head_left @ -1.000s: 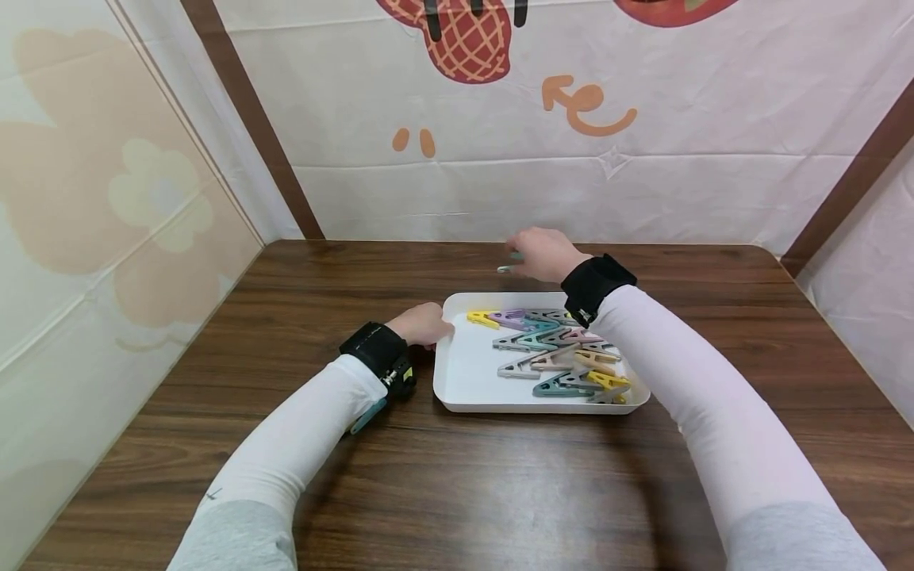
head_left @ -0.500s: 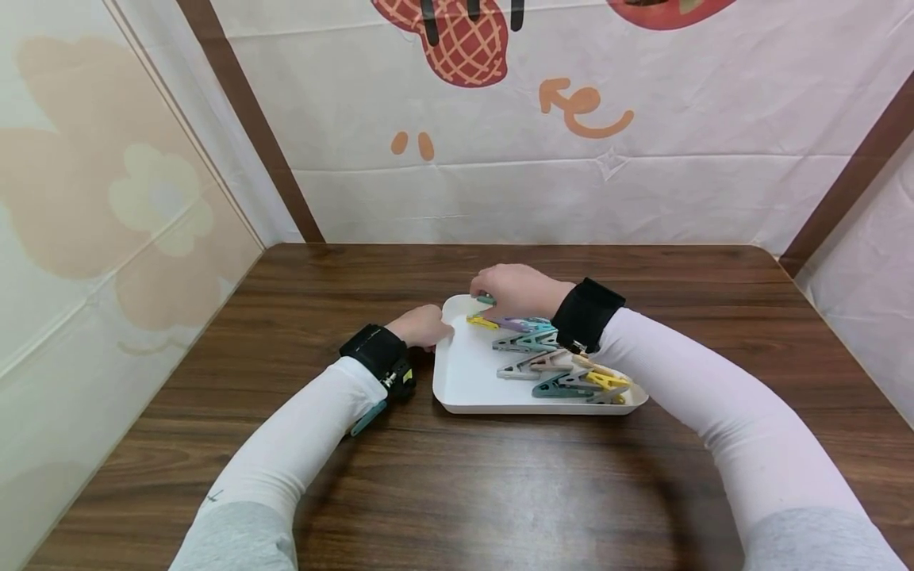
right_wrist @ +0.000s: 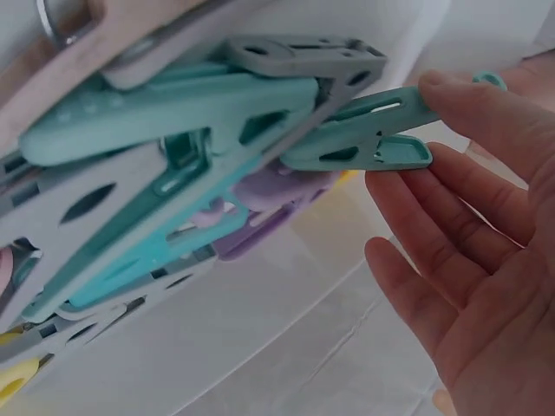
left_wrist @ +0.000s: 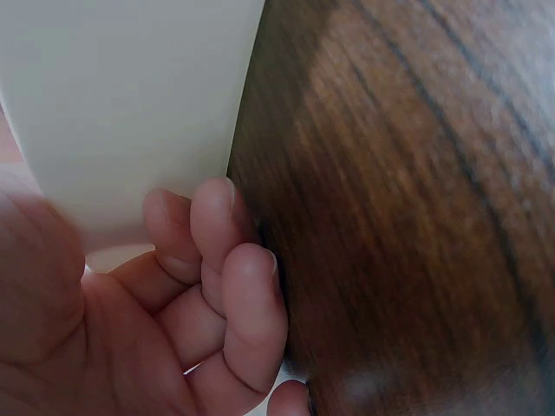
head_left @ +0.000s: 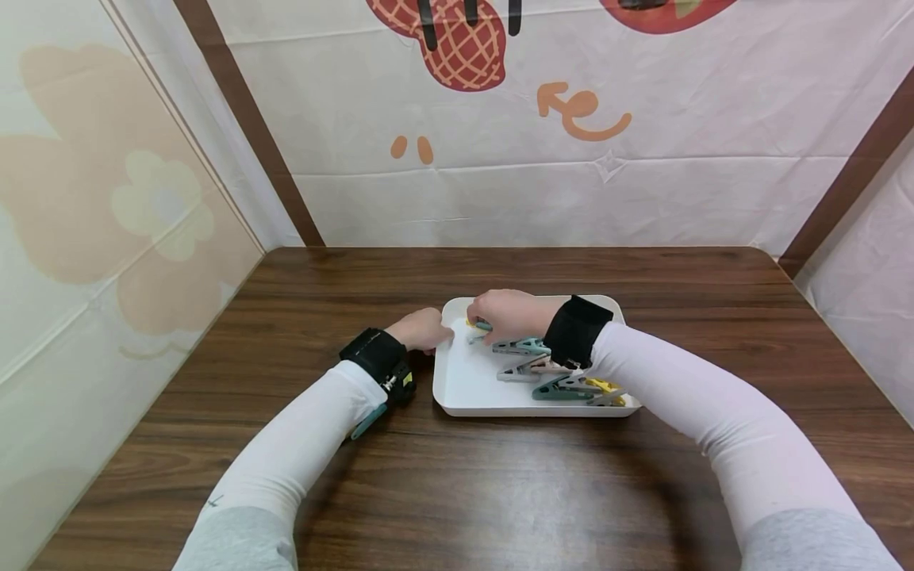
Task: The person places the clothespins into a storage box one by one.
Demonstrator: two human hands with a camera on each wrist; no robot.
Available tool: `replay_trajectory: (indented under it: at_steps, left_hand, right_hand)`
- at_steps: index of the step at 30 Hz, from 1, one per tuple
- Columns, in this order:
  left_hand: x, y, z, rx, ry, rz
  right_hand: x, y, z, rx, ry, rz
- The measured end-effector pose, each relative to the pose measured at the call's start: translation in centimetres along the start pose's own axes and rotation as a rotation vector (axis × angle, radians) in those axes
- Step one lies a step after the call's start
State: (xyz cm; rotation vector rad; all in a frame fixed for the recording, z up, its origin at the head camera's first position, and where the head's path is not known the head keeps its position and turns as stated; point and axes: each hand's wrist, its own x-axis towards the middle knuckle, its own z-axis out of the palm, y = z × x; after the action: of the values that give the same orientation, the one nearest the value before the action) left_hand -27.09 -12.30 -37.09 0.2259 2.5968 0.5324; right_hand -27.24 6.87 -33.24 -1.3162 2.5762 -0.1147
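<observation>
A white tray [head_left: 457, 388] lies on the table, its right part covered with clothespins. My left hand [head_left: 419, 329] holds the tray's left edge, thumb at the rim; in the left wrist view its curled fingers [left_wrist: 251, 303] press against the outer wall. Over the tray's far left part, my right hand [head_left: 508, 315] pinches a green clothespin [right_wrist: 351, 134] between thumb and fingers. That clothespin overlaps a purple clothespin [right_wrist: 260, 236] in the right wrist view. Beside it are teal clothespins [right_wrist: 165, 113] and a grey clothespin [right_wrist: 303, 56]. The right forearm hides part of the pile.
The brown wooden table [head_left: 500, 492] reaches back to a printed cloth wall [head_left: 457, 202]; another cloth wall [head_left: 107, 317] stands along the left. Nearest in the tray lie a dark teal clothespin [head_left: 553, 388] and a yellow clothespin [head_left: 607, 387]. Both wrists wear black bands.
My right hand has come from beyond the tray's far edge, leftward and nearer, down to the clothespins with the green clothespin still pinched. The left hand stays at the tray's edge.
</observation>
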Motion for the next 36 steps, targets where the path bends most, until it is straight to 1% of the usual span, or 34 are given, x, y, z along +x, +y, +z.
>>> replay_trajectory:
  at_steps: [4, 11, 20, 24, 27, 30, 33, 36]
  left_hand:
    - [-0.1, 0.1, -0.1, 0.002, 0.008, -0.004]
    - [-0.5, 0.3, -0.1, -0.003, 0.021, -0.011]
    - [-0.7, 0.2, -0.1, -0.016, 0.026, 0.006]
    - [-0.9, 0.3, -0.1, -0.018, 0.029, 0.008]
    - [-0.9, 0.3, -0.1, -0.021, 0.027, -0.001]
    - [-0.9, 0.3, -0.1, -0.025, 0.026, -0.009]
    - [-0.9, 0.4, -0.1, -0.021, 0.027, -0.009]
    - [-0.8, 0.4, 0.0, -0.016, 0.029, -0.013]
  right_hand:
    - [-0.1, -0.1, 0.3, -0.029, -0.012, 0.017]
    - [-0.1, 0.0, 0.9, -0.073, 0.018, 0.016]
    - [0.2, -0.2, 1.0, -0.108, 0.024, 0.038]
    - [-0.2, 0.0, 0.8, -0.113, 0.033, 0.034]
    - [-1.0, 0.3, 0.5, -0.097, 0.063, 0.039]
    - [-2.2, 0.8, -0.2, -0.051, 0.121, 0.056]
    - [-3.8, 1.4, -0.8, 0.005, 0.197, 0.085]
    - [-5.9, 2.1, -1.2, 0.040, 0.277, 0.118]
